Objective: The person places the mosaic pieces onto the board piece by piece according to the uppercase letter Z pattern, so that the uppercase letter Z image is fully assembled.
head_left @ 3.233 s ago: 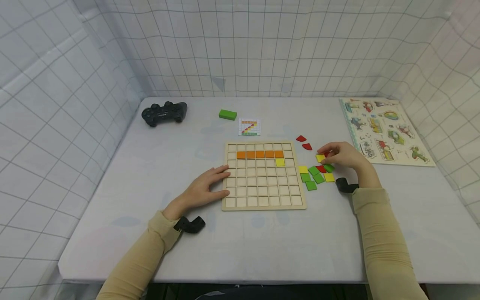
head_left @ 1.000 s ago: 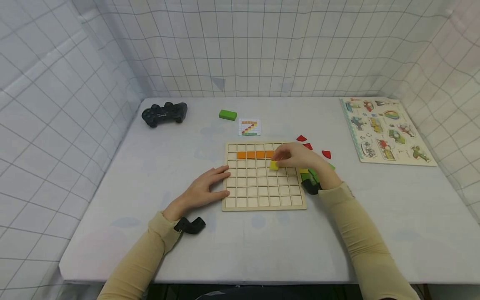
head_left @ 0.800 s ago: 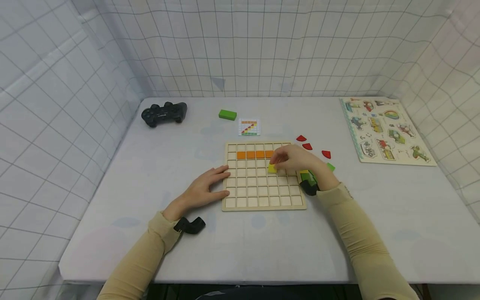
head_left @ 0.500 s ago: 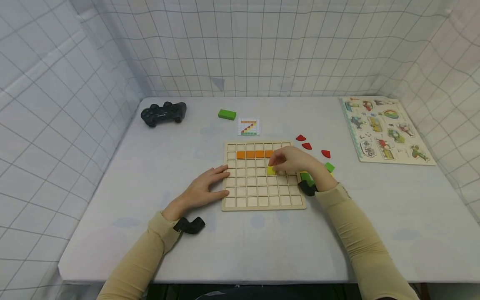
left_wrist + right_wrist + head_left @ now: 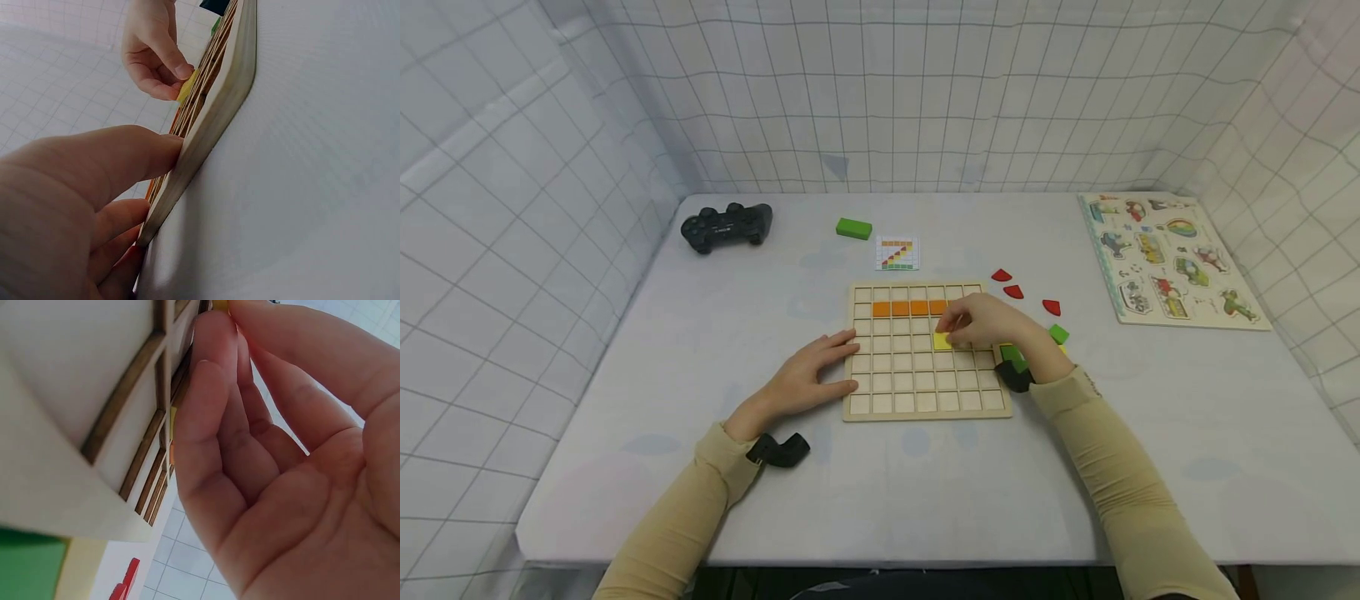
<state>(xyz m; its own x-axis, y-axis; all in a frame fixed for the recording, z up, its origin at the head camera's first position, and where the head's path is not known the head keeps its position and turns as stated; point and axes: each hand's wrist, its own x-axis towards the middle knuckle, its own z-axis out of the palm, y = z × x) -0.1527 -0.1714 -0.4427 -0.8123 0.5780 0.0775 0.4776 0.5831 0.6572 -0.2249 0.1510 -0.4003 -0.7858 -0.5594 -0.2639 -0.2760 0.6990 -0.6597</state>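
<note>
A wooden grid board [image 5: 927,418] lies at the middle of the table, with orange squares [image 5: 900,309] in a row near its top. The left hand [image 5: 806,377] rests at the board's left edge, fingers spread; in the left wrist view its thumb touches the rim [image 5: 206,140]. Thumb and fingers of the right hand [image 5: 988,323] pinch a yellow square [image 5: 942,342] at a cell below the orange row. The left wrist view shows that yellow square [image 5: 187,87] tilted at the board's surface. Part of the orange row is hidden behind the right hand.
Red pieces [image 5: 1013,292] and green squares [image 5: 1058,334] lie right of the board, some hidden by the right wrist. Behind the board are a pattern card [image 5: 897,253] and a green block [image 5: 853,228]. A black game controller [image 5: 727,227] stands back left, a picture board [image 5: 1176,262] back right.
The right hand has moved left from the loose pieces to the board, carrying a yellow square, and has lowered it at a cell. The left hand has stayed in place.
</note>
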